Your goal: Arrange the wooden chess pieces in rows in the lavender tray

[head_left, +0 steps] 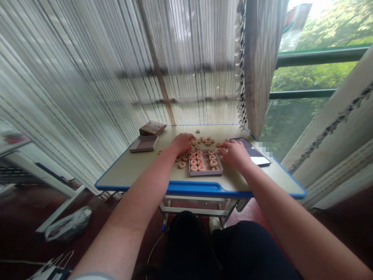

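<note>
A shallow box point(206, 173) stands near the front of the table with round wooden Chinese chess pieces in it. Red-marked pieces point(199, 162) fill columns on its left side; dark-marked pieces point(213, 157) line the right side, with a bare strip between. My left hand point(183, 143) reaches over loose pieces behind the box's left corner, fingers apart, some fingertips hidden. Beside the box's right edge, my right hand point(235, 152) is low over other pieces, thumb and fingers apart. Loose chess pieces point(208, 142) lie scattered behind the box, and another piece point(182, 165) rests at its left.
An empty box lid point(144, 144) and a brown patterned box point(153, 127) sit at the table's back left. A tablet or large phone point(253, 149) lies by my right hand. The table point(125, 171) has a blue rim; striped curtains point(192, 93) hang behind it.
</note>
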### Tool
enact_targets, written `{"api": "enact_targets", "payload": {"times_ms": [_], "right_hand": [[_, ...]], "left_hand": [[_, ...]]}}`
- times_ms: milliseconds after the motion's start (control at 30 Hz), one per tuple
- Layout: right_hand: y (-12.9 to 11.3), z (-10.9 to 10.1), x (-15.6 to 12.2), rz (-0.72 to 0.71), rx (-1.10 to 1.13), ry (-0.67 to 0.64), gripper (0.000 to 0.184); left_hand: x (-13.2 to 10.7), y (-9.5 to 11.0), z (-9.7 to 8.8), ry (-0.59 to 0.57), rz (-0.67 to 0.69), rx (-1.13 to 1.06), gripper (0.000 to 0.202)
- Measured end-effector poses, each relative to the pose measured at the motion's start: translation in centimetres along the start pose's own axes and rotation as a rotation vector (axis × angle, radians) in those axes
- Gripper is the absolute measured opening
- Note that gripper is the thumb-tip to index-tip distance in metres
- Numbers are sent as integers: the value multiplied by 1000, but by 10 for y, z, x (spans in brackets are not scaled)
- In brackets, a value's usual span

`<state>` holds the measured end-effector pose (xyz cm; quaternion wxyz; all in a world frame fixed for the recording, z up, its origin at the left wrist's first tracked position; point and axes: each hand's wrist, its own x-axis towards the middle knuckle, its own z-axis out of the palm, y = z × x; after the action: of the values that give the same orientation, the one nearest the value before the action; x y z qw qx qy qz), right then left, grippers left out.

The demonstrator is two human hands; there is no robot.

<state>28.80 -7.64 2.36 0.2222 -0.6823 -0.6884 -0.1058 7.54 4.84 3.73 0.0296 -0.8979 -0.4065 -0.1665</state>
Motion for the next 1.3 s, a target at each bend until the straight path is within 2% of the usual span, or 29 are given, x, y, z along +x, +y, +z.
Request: {"api": "enact_targets", "payload": {"times_ms": [200, 300, 367, 500, 733, 867, 1033, 1133, 1200, 1300], "right_hand": [[10, 14, 6, -52, 48, -18, 26], [17, 15, 1, -66, 113, -35, 34], [19, 15, -2, -62, 145, -10, 39], [17, 12, -6, 32, 137, 71, 33], [15, 12, -9, -14, 115, 20, 30], [14, 12, -11, 26, 120, 25, 29], [9, 3, -17, 51, 195, 133, 24], [-2, -10, -27, -5, 377, 169, 25], [-9, -17, -34, -116, 515, 85, 25], [-17, -25, -41, -223, 595, 0, 29]], "left_hand": [[-2, 2, -2, -13, -6, -30, 35], [-2, 1, -1, 4, -10, -28, 35], [-1, 0, 0, 3, -32, -18, 36], [-1, 1, -1, -9, -61, 1, 39], [-1, -1, -3, -32, -58, 26, 43], [-2, -1, -1, -42, -100, 28, 44], [-2, -2, -1, -40, -97, 18, 44], [-2, -3, -1, -27, -102, 9, 45], [-1, -3, -1, -27, -105, 7, 45], [-1, -4, 1, -39, -96, 6, 42]]}}
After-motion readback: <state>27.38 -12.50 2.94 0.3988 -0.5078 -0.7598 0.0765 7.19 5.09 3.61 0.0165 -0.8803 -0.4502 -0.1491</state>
